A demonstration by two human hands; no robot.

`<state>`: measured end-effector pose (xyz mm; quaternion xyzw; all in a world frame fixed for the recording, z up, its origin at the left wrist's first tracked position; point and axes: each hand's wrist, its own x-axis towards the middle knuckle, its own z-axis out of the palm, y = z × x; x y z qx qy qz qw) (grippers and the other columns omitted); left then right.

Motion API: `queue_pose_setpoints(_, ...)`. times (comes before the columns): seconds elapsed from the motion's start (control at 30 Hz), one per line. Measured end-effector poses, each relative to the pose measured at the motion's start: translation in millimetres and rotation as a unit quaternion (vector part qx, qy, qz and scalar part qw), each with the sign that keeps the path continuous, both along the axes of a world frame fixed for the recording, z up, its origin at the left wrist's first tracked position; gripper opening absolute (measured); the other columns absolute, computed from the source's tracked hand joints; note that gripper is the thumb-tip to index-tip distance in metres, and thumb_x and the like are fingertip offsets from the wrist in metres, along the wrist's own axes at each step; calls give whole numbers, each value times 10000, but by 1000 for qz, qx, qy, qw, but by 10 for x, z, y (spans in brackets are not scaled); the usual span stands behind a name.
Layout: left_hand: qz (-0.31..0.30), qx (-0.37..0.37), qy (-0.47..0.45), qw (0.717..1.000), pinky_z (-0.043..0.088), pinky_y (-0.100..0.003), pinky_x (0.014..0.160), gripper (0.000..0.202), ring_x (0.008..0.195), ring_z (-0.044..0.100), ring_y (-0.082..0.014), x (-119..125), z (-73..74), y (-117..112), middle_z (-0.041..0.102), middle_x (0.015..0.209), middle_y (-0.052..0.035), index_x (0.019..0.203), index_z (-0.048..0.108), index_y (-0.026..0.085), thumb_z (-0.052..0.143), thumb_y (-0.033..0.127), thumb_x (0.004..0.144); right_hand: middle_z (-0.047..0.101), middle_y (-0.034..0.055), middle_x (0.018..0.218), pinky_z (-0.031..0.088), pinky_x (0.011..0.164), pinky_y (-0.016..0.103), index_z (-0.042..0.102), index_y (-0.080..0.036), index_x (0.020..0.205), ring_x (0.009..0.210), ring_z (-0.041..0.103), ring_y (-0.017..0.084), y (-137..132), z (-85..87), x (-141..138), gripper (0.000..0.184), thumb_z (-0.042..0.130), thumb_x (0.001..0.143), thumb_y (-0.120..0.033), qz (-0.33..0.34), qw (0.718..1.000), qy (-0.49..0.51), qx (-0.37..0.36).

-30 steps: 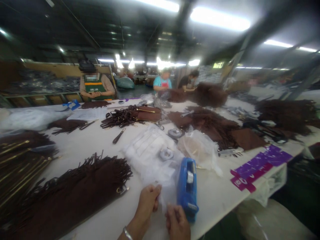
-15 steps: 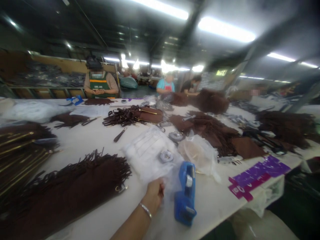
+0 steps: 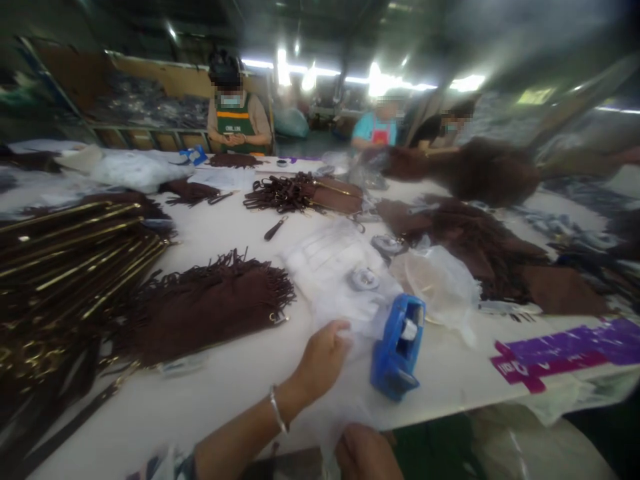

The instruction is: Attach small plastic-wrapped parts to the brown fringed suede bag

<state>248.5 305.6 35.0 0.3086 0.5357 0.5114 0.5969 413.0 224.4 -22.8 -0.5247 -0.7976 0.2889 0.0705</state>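
Note:
My left hand [image 3: 323, 357] reaches over the white table [image 3: 240, 373] with its fingers curled on the near edge of a stack of clear plastic bags [image 3: 333, 277]. My right hand [image 3: 367, 453] sits low at the table's front edge, closed on a thin clear plastic bag [image 3: 337, 420] that trails up from it. A blue tape dispenser [image 3: 397, 347] stands just right of my left hand. A brown fringed suede piece [image 3: 200, 310] lies to the left of that hand.
Stacks of brown pieces with gold zippers [image 3: 65, 260] fill the left. More brown fringe piles [image 3: 475, 233], a crumpled plastic bag [image 3: 437, 280], tape rolls [image 3: 363, 279] and purple labels [image 3: 565, 350] lie to the right. Across the table stands a person in a green apron [image 3: 235, 123]; others are behind.
The view has tilted down and shifted left. My left hand stays on the bag stack's edge. My right hand, out of sight half a second ago, is back at the bottom edge holding plastic.

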Motion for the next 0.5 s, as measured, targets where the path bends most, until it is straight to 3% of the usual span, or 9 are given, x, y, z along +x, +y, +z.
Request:
queue_pose_setpoints(0.07,-134,82,104,982,452,-300,885,401,983,613,-223,-188,81,-316,678,1105,-86,1185,659,211,708,256,789,725,98,701,416,585,254,696,-189,669,654,672,220,55,105,-125,224,510,795,-182,52,998,33,-24)
queue_pose_setpoints(0.1,-191,84,127,970,439,-315,917,424,1030,601,-240,-290,88,-467,666,1157,-87,1185,665,222,727,294,772,744,108,775,429,618,251,720,-189,755,720,691,229,74,171,-208,236,489,799,-172,80,994,63,-42)
queue_pose_setpoints(0.13,-234,64,125,962,438,-326,926,439,1046,599,-250,-396,72,-610,664,1169,-87,1182,669,223,735,319,759,755,116,854,438,653,251,730,-190,844,788,701,238,85,239,-296,266,472,794,-152,110,988,87,-61)
queue_pose_setpoints(0.2,-252,-15,67,965,451,-308,886,473,1008,610,-240,-616,-9,-881,685,1100,-71,1157,678,210,767,306,702,755,112,964,436,693,253,717,-204,967,865,700,243,85,359,-469,333,452,781,-123,166,975,108,-97)
queue_pose_setpoints(0.33,-159,-100,9,982,385,-204,612,257,684,545,-133,-1028,-218,-1430,655,771,-7,895,696,154,761,249,665,726,41,798,352,598,244,656,-219,834,702,636,190,62,489,-759,195,463,860,-220,214,962,83,-146)
queue_pose_setpoints(0.4,-66,-111,-2,992,332,-203,551,191,591,495,-115,-1199,-292,-1721,608,659,4,782,632,142,720,294,705,680,12,739,327,596,247,605,-216,777,671,585,169,65,512,-903,193,458,892,-264,219,960,91,-148)
queue_pose_setpoints(0.5,100,-103,18,990,324,-213,555,251,569,476,-116,-1428,-338,-2183,574,617,11,754,569,149,690,366,722,627,-4,721,349,625,250,544,-216,756,681,557,161,59,503,-1156,193,451,910,-285,229,954,139,-138)
